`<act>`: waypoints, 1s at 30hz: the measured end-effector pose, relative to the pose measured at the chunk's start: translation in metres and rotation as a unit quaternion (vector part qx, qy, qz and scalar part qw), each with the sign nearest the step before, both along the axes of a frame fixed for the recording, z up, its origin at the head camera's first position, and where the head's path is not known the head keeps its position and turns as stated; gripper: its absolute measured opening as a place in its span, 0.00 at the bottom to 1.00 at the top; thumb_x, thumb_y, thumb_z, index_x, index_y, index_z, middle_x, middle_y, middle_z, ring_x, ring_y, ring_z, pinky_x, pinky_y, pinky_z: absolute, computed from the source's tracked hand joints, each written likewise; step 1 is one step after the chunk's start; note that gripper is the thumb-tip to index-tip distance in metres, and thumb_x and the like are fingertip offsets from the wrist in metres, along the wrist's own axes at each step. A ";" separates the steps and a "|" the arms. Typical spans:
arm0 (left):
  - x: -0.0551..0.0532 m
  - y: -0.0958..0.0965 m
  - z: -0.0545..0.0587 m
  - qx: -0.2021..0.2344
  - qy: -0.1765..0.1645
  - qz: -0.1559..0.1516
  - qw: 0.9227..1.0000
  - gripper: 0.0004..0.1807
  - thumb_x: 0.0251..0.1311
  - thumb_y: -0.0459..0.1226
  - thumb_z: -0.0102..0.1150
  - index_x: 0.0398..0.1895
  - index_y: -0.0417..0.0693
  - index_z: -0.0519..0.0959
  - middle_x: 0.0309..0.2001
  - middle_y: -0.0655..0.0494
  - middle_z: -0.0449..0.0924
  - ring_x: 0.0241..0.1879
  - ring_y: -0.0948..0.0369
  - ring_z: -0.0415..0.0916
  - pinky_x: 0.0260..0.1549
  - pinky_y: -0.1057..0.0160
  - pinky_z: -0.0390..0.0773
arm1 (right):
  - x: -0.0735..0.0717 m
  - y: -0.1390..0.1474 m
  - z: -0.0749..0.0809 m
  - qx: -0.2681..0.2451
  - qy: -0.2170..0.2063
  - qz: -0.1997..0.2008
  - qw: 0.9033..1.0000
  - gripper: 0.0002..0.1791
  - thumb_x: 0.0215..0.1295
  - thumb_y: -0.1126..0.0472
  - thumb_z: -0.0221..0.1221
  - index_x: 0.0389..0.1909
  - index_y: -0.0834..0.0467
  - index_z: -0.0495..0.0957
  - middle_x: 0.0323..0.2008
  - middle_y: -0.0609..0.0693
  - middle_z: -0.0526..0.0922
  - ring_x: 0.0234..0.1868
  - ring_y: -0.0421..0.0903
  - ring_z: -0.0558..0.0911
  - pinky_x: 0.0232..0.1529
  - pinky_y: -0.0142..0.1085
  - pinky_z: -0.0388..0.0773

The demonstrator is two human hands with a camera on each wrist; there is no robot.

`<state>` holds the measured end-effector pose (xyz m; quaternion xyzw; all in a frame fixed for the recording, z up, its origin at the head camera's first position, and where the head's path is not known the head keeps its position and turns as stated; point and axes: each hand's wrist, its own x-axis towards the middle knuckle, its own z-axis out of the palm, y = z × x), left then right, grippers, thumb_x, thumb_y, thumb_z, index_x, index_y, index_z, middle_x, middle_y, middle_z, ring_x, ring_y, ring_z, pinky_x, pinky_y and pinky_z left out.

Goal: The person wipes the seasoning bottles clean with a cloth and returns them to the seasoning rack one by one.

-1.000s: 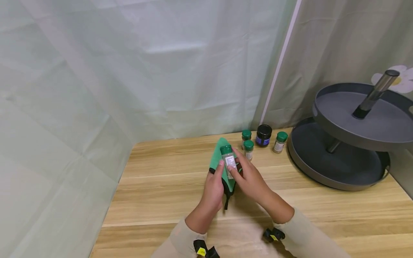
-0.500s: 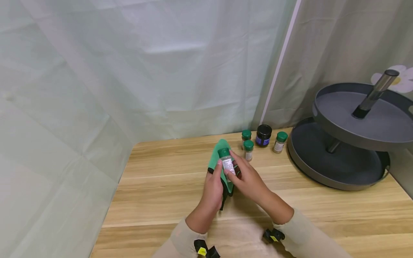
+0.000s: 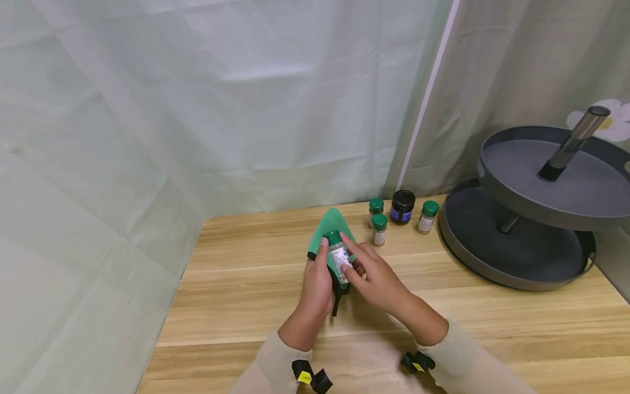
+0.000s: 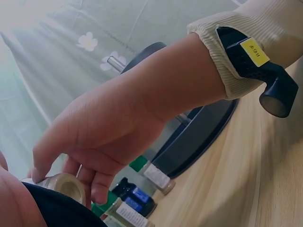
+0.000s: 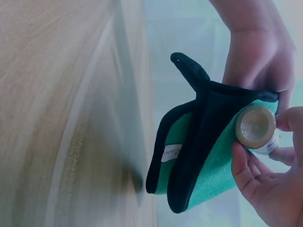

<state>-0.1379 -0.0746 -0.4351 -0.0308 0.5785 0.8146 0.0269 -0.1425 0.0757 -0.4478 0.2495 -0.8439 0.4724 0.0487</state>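
Note:
A small spice jar (image 3: 339, 260) with a green cap and white label is held tilted between both hands. My right hand (image 3: 376, 278) pinches its body between thumb and fingers. My left hand (image 3: 316, 287) holds a green cloth (image 3: 328, 221) with black edging behind the jar, its thumb at the green cap. In the right wrist view, the cloth (image 5: 213, 172) is folded, with a black loop and a small white tag, and the jar's round base (image 5: 255, 126) faces the camera. The left fingers behind the cloth are mostly hidden in the head view.
Three more green-capped spice jars (image 3: 378, 231) and a black jar (image 3: 402, 207) with a blue label stand at the table's back edge. A dark two-tier round tray stand (image 3: 517, 268) occupies the right side. Pale curtains (image 3: 295, 109) hang behind the wooden table (image 3: 236, 306).
Both hands, the cloth and the jar have shifted a little left and toward me. The cloth spreads wider behind the jar, which has turned slightly. The jars at the back have not moved.

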 end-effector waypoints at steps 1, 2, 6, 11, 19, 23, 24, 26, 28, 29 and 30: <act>0.000 0.000 0.000 0.000 -0.001 -0.001 1.000 0.30 0.79 0.54 0.39 0.78 0.58 0.56 0.74 0.53 0.61 0.72 0.56 0.59 0.76 0.52 0.57 | 0.000 0.000 0.000 0.001 0.000 0.000 1.000 0.36 0.74 0.57 0.58 0.79 0.47 0.57 0.48 0.50 0.76 0.35 0.37 0.75 0.36 0.30 0.79; 0.000 0.001 0.001 0.001 -0.002 -0.003 1.000 0.30 0.79 0.55 0.39 0.78 0.58 0.56 0.74 0.52 0.61 0.71 0.56 0.59 0.76 0.52 0.57 | 0.000 0.001 0.001 0.003 -0.001 -0.002 1.000 0.36 0.75 0.56 0.58 0.79 0.47 0.56 0.47 0.50 0.76 0.35 0.37 0.74 0.36 0.30 0.78; 0.002 0.002 0.002 -0.006 -0.008 -0.009 1.000 0.30 0.78 0.55 0.40 0.78 0.58 0.57 0.72 0.51 0.63 0.70 0.57 0.61 0.75 0.53 0.59 | -0.002 0.002 0.002 0.012 -0.017 -0.011 1.000 0.36 0.76 0.52 0.55 0.80 0.44 0.53 0.48 0.49 0.77 0.36 0.40 0.74 0.36 0.30 0.77; 0.005 0.006 0.002 -0.039 -0.022 -0.029 0.999 0.30 0.78 0.57 0.40 0.77 0.57 0.59 0.69 0.50 0.67 0.67 0.58 0.64 0.73 0.54 0.61 | -0.006 0.006 0.002 -0.002 -0.039 -0.036 0.999 0.36 0.77 0.50 0.55 0.80 0.41 0.51 0.53 0.53 0.77 0.39 0.45 0.77 0.38 0.32 0.79; 0.007 0.011 0.002 -0.064 -0.030 -0.057 0.996 0.31 0.77 0.58 0.40 0.75 0.52 0.62 0.70 0.51 0.69 0.70 0.58 0.64 0.75 0.51 0.60 | -0.014 0.008 -0.002 -0.026 -0.045 -0.076 0.996 0.40 0.73 0.53 0.60 0.80 0.49 0.52 0.51 0.56 0.77 0.43 0.45 0.80 0.42 0.34 0.81; 0.006 0.010 0.000 -0.057 -0.024 -0.044 0.997 0.30 0.78 0.56 0.39 0.76 0.55 0.60 0.69 0.50 0.68 0.69 0.57 0.64 0.74 0.51 0.61 | -0.011 0.005 -0.002 -0.017 -0.040 -0.064 0.997 0.41 0.72 0.54 0.62 0.80 0.49 0.54 0.52 0.56 0.75 0.43 0.46 0.79 0.42 0.39 0.84; 0.006 0.009 0.000 -0.056 -0.023 -0.039 0.997 0.30 0.78 0.56 0.39 0.76 0.55 0.60 0.69 0.50 0.68 0.68 0.57 0.64 0.74 0.51 0.62 | -0.010 0.004 -0.002 -0.014 -0.038 -0.060 0.997 0.41 0.72 0.54 0.62 0.80 0.48 0.54 0.52 0.55 0.75 0.42 0.45 0.78 0.42 0.40 0.84; 0.005 0.007 0.000 -0.054 -0.025 -0.029 0.998 0.30 0.78 0.57 0.39 0.77 0.57 0.59 0.69 0.50 0.67 0.68 0.57 0.65 0.73 0.52 0.63 | -0.007 0.003 -0.002 -0.010 -0.031 -0.055 0.998 0.40 0.71 0.54 0.63 0.80 0.47 0.55 0.50 0.55 0.74 0.41 0.45 0.77 0.41 0.42 0.84; 0.004 0.005 0.000 -0.049 -0.028 -0.021 0.998 0.30 0.78 0.57 0.39 0.77 0.58 0.59 0.69 0.50 0.67 0.67 0.57 0.65 0.72 0.54 0.64 | -0.006 0.002 -0.002 -0.005 -0.024 -0.049 0.998 0.40 0.71 0.54 0.63 0.79 0.47 0.56 0.49 0.55 0.74 0.40 0.45 0.77 0.40 0.42 0.83; 0.004 0.004 0.001 -0.046 -0.027 -0.019 0.998 0.30 0.78 0.57 0.39 0.77 0.58 0.60 0.69 0.50 0.67 0.66 0.57 0.65 0.71 0.55 0.65 | -0.005 0.001 -0.003 -0.004 -0.020 -0.046 0.999 0.40 0.71 0.54 0.63 0.79 0.47 0.56 0.48 0.55 0.74 0.39 0.45 0.76 0.39 0.41 0.83; 0.003 0.004 0.001 -0.043 -0.027 -0.015 0.999 0.30 0.78 0.57 0.40 0.76 0.58 0.60 0.69 0.50 0.68 0.66 0.58 0.66 0.71 0.56 0.65 | -0.004 0.001 -0.002 -0.003 -0.017 -0.041 0.999 0.40 0.70 0.54 0.63 0.79 0.47 0.56 0.47 0.55 0.74 0.38 0.45 0.76 0.38 0.40 0.82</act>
